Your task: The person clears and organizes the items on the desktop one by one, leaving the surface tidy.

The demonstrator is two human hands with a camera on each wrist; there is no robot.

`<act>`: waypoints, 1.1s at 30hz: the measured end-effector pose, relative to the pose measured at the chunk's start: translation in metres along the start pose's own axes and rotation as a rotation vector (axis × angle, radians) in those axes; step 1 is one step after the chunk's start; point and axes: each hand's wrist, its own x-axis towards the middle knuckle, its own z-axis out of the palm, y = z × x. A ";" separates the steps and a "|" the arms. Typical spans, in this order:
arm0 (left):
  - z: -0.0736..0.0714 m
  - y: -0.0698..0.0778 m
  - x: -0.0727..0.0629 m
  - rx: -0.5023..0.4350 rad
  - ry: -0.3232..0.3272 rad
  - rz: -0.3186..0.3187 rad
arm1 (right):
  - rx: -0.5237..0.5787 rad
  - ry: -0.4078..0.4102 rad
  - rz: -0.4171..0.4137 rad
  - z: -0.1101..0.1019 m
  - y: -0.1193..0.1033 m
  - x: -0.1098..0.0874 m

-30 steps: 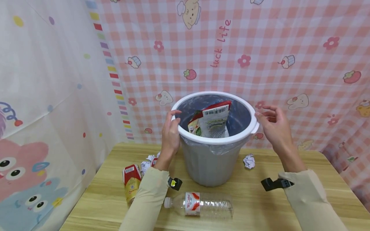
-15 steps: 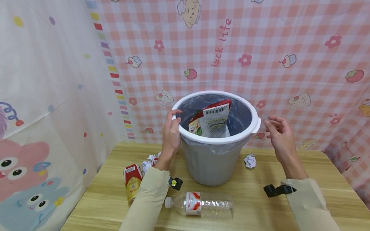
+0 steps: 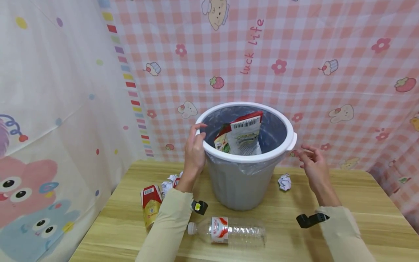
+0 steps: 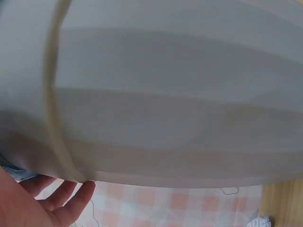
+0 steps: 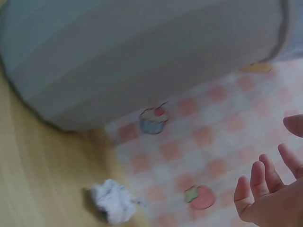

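The left hand (image 3: pixel 195 152) grips the bin (image 3: pixel 240 185) by its rim, as before; the bin stands upright on the table (image 3: pixel 281 214), a packet (image 3: pixel 247 134) inside. The right hand (image 3: pixel 316 169) has dropped from beside the rim — fingers loosely bent, holding nothing — and hangs near the paper ball (image 3: pixel 284 182).

Clear plastic bottle (image 3: pixel 226 230) lying on wood-grain counter (image 3: pixel 281 207), cap leftward | red-and-gold container (image 3: pixel 151 205) left of it | pink checked cloth (image 3: pixel 304 36) behind, printed with cupcakes and strawberries | white cartoon cloth (image 3: pixel 62 145) at left
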 end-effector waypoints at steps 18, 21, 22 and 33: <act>-0.001 0.000 -0.001 0.011 -0.004 -0.007 | -0.194 -0.051 0.120 -0.001 0.068 -0.002; 0.000 0.001 -0.001 0.015 -0.004 -0.009 | -0.226 -0.068 0.130 -0.002 0.079 -0.003; 0.000 0.001 -0.001 0.020 -0.002 -0.010 | -0.235 -0.077 0.134 -0.002 0.082 -0.003; 0.000 0.000 -0.001 0.014 -0.001 0.001 | -0.207 -0.137 0.153 0.004 0.099 -0.004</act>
